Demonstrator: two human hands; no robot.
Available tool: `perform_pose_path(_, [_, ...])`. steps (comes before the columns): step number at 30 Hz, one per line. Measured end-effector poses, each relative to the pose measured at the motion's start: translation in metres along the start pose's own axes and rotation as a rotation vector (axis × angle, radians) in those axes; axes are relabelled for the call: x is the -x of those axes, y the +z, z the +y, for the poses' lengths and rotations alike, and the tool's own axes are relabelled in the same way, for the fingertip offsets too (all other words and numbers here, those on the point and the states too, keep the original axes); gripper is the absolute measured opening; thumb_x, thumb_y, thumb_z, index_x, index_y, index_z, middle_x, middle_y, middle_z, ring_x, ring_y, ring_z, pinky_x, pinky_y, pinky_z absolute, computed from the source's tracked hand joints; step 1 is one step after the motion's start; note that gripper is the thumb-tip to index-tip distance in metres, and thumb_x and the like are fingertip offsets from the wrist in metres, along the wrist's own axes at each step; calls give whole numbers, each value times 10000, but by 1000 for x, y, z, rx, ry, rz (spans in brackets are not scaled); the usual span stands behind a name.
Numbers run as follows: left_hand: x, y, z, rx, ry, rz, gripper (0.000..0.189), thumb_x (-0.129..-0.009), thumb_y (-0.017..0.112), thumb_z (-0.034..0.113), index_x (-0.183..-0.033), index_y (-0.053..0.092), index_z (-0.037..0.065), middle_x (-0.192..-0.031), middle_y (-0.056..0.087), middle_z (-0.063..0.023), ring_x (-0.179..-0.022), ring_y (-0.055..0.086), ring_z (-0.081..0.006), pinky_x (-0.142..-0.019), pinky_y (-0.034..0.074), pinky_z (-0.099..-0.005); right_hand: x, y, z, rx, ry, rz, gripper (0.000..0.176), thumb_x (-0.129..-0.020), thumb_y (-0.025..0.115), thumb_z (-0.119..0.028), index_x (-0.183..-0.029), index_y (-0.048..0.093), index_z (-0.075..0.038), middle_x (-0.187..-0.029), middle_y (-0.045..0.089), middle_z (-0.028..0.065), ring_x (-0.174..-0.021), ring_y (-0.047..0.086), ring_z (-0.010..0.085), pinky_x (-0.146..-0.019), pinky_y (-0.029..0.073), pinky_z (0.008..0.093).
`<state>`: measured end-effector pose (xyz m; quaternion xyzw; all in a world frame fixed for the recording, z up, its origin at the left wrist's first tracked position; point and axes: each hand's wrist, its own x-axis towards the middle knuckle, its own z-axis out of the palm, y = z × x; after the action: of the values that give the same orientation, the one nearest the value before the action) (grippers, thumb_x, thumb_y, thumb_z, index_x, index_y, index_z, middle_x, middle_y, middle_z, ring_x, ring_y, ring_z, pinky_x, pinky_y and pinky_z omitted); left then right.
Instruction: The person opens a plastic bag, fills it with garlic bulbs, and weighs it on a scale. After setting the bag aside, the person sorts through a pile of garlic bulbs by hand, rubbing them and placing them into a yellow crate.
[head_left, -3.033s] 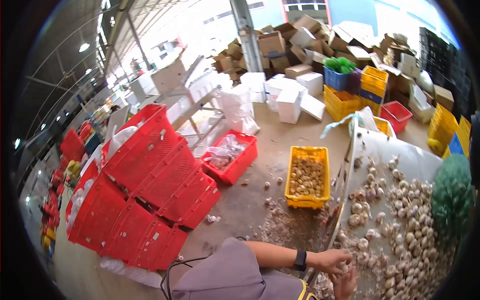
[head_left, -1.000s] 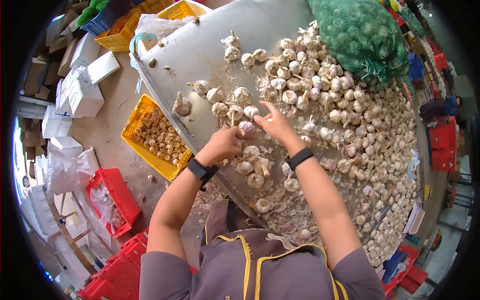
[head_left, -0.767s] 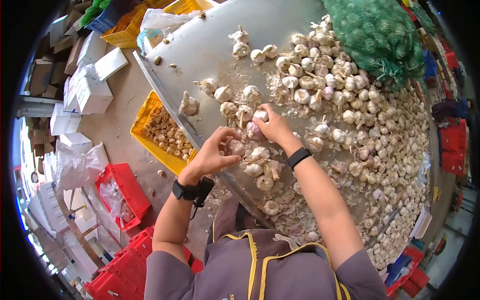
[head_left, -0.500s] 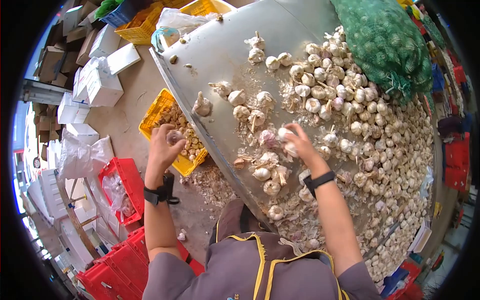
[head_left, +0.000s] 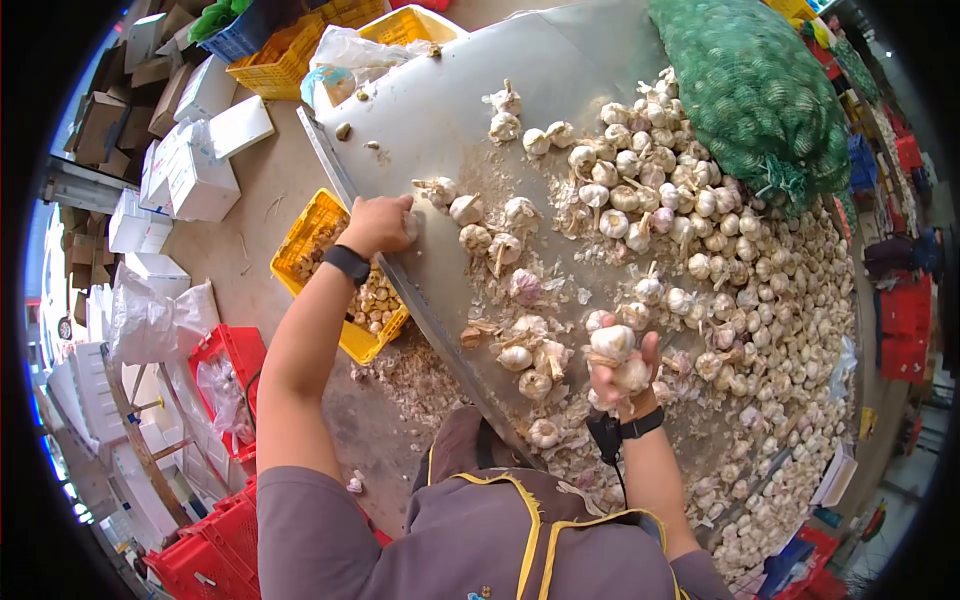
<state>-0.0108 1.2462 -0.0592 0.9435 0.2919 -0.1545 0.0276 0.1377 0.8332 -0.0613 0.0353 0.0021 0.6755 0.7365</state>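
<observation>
My left hand (head_left: 379, 226) is at the left edge of the metal table (head_left: 440, 120), its fingers wrapped over a garlic bulb (head_left: 411, 227) that shows only in part. Palm up above the table, my right hand (head_left: 625, 372) holds white garlic bulbs (head_left: 612, 343) with its fingers curled round them. Loose bulbs (head_left: 515, 357) and papery skins lie between the hands. A large heap of garlic (head_left: 760, 290) spreads over the table's right side.
A green net sack of garlic (head_left: 755, 95) rests at the table's far right. Beyond the left edge stand a yellow crate (head_left: 308, 232) with bulbs, a red crate (head_left: 254, 358) and white boxes (head_left: 203, 170). A yellow bin (head_left: 412, 24) is behind the table.
My left hand has moved up and right onto the table edge, over the bulb there. My right hand has come down nearer my body and turned palm up with bulbs in it.
</observation>
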Motion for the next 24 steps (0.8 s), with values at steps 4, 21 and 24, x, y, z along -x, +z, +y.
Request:
perform_pose_path(4, [-2,-7,-15,945,-13,-159,362,-822,674,209,-1150,570,96,-963,698,-86,-848,692,-275,-797,539,-377,11,-7,-2,44,-13,29,482,-990,570,-313,-1409,398,-150,-1231,525,368,-862,699,427,-632,619,419])
perform_pose_path(21, [21,-37,148,1214,417,-486,427,-791,822,202,-1167,683,53,-1149,685,-113,-1037,644,-223,-893,511,-396,0,-40,32,114,158,218,759,-924,611,-533,-1494,357,-100,-1283,613,186,-1115,642,354,-774,588,418])
perform_pose_path(24, [-21,-28,118,603,423,417,440,-698,653,-29,-1130,650,52,-1103,613,-178,-1073,578,-378,-939,477,-430,13,-19,25,242,106,233,785,-899,647,-537,-1475,360,-86,-1290,602,162,-1055,662,283,-737,586,367])
